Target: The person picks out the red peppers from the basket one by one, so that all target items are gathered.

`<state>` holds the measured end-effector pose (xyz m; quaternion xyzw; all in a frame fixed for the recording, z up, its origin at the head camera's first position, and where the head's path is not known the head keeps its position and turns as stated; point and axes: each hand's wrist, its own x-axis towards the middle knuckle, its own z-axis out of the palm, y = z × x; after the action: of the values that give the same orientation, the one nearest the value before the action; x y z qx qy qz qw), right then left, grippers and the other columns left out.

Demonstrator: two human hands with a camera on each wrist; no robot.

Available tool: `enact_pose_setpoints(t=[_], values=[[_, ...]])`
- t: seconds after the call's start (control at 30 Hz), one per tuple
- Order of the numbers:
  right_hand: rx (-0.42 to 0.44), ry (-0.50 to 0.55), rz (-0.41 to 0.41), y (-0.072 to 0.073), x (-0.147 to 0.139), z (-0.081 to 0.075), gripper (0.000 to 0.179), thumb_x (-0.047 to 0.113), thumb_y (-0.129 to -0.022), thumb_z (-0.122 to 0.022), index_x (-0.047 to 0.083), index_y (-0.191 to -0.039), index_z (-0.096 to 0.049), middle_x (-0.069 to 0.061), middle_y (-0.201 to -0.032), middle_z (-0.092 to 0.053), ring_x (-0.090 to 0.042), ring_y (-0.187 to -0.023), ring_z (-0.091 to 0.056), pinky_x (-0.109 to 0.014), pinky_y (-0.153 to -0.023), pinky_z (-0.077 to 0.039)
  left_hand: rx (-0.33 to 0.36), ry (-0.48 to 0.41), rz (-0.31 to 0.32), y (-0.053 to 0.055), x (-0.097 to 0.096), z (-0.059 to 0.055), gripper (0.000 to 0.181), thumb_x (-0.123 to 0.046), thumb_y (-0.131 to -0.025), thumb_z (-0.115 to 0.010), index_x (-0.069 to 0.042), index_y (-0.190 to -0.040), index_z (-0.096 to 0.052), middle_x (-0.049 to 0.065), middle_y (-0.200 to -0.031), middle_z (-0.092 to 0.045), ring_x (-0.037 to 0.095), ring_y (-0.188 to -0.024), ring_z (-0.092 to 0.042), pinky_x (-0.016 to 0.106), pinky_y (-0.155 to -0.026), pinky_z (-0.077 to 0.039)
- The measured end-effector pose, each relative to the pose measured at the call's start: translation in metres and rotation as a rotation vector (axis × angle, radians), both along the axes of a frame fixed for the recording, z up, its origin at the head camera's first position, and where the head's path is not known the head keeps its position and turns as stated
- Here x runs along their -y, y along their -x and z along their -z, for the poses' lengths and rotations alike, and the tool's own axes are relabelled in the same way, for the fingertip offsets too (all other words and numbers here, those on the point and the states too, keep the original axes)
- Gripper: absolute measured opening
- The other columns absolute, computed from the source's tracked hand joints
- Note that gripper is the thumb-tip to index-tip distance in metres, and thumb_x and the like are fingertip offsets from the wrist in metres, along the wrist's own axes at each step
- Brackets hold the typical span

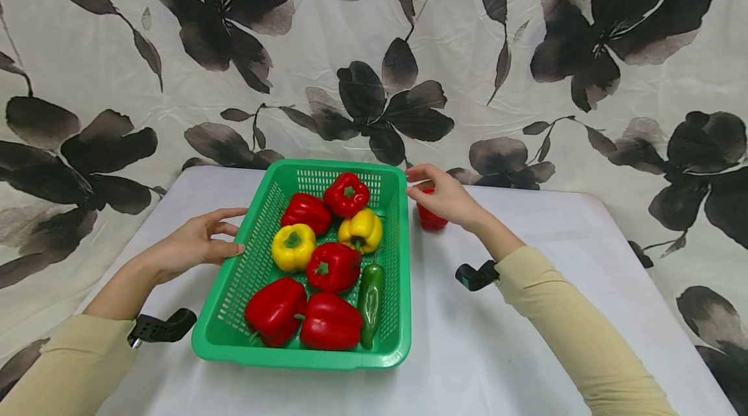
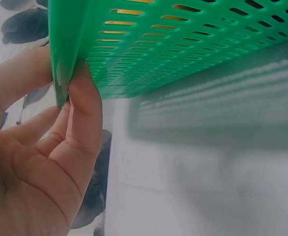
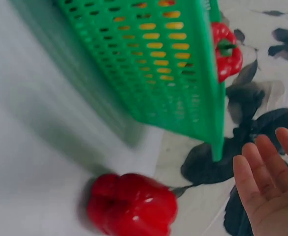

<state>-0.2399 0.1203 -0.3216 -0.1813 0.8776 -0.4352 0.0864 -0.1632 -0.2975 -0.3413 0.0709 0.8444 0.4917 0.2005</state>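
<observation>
A green plastic basket (image 1: 304, 357) with slotted walls holds several red bell peppers (image 1: 331, 322), two yellow bell peppers (image 1: 293, 247) and one long green chili pepper (image 1: 371, 299). My left hand (image 1: 189, 244) pinches its left rim, fingers on both sides of the edge in the left wrist view. At the far right corner, my right hand (image 1: 447, 198) hovers beside the rim with fingers extended. A gap separates those fingers from the basket in the right wrist view. Below that hand, another red bell pepper (image 3: 134, 204) lies on the table outside the basket, partly hidden in the head view.
The white-covered table (image 1: 497, 351) extends on both sides of the basket. Behind it hangs a pale cloth (image 1: 491, 33) with dark flowers. A black strap-mounted device (image 1: 163, 326) sits on each wrist.
</observation>
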Motion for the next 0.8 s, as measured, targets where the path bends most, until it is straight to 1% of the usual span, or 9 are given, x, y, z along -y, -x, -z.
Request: enact_pose_setpoints(t=[0.17,0.27,0.33,0.4,0.63,0.7,0.8], values=[[-0.017,0.007,-0.122,-0.005,0.010,-0.008,0.040,0.024,-0.092,-0.056,0.011,-0.128,-0.047,-0.006,-0.127,-0.054,-0.021,-0.111,-0.054,-0.035,-0.091,-0.048,0.004,-0.007,-0.003,0.000,0.000,0.000,0.082,-0.020,-0.084,-0.067,-0.007,-0.147,-0.015,0.027,-0.122,-0.045,0.025,-0.088,-0.063,0.041,-0.077,-0.055],[-0.024,0.000,-0.189,-0.008,0.017,-0.012,0.040,0.023,-0.091,-0.058,0.013,-0.129,-0.048,-0.004,-0.124,-0.055,-0.020,-0.110,-0.055,-0.035,-0.092,-0.047,0.003,-0.008,-0.003,0.000,0.000,0.000,0.082,-0.020,-0.084,-0.067,-0.006,-0.147,-0.015,0.027,-0.121,-0.046,0.025,-0.088,-0.064,0.041,-0.077,-0.055],[-0.033,-0.005,-0.233,-0.010,0.022,-0.014,0.042,0.022,-0.091,-0.058,0.010,-0.129,-0.048,-0.005,-0.124,-0.056,-0.021,-0.110,-0.055,-0.036,-0.093,-0.047,0.002,-0.008,-0.003,0.000,0.000,0.000,0.082,-0.019,-0.084,-0.066,-0.006,-0.147,-0.015,0.027,-0.121,-0.046,0.025,-0.088,-0.064,0.041,-0.077,-0.055],[-0.037,-0.014,-0.263,-0.010,0.027,-0.015,0.043,0.021,-0.090,-0.059,0.010,-0.130,-0.047,-0.005,-0.124,-0.056,-0.020,-0.110,-0.055,-0.034,-0.094,-0.047,0.002,-0.007,-0.003,0.000,-0.001,0.000,0.082,-0.019,-0.085,-0.066,-0.006,-0.147,-0.015,0.027,-0.122,-0.046,0.025,-0.088,-0.064,0.041,-0.077,-0.055],[-0.029,-0.012,-0.369,-0.012,0.043,-0.019,0.044,0.016,-0.090,-0.059,0.005,-0.130,-0.046,-0.011,-0.129,-0.051,-0.022,-0.111,-0.054,-0.033,-0.092,-0.048,0.002,-0.007,-0.004,-0.001,-0.001,-0.001,0.081,-0.019,-0.084,-0.066,-0.006,-0.147,-0.015,0.027,-0.121,-0.046,0.025,-0.087,-0.064,0.040,-0.076,-0.055],[-0.017,-0.021,-0.396,-0.012,0.048,-0.020,0.043,0.016,-0.091,-0.058,0.006,-0.130,-0.046,-0.012,-0.129,-0.051,-0.022,-0.111,-0.053,-0.032,-0.093,-0.048,0.001,-0.007,-0.004,-0.001,-0.001,-0.002,0.081,-0.020,-0.084,-0.066,-0.006,-0.147,-0.016,0.027,-0.121,-0.045,0.025,-0.087,-0.064,0.040,-0.076,-0.055],[0.029,-0.030,-0.421,-0.014,0.056,-0.021,0.043,0.018,-0.090,-0.058,0.008,-0.130,-0.047,-0.011,-0.128,-0.051,-0.022,-0.113,-0.051,-0.031,-0.094,-0.047,0.000,-0.007,-0.005,-0.001,-0.002,-0.002,0.081,-0.019,-0.085,-0.066,-0.006,-0.146,-0.016,0.027,-0.120,-0.045,0.025,-0.087,-0.063,0.040,-0.076,-0.055]])
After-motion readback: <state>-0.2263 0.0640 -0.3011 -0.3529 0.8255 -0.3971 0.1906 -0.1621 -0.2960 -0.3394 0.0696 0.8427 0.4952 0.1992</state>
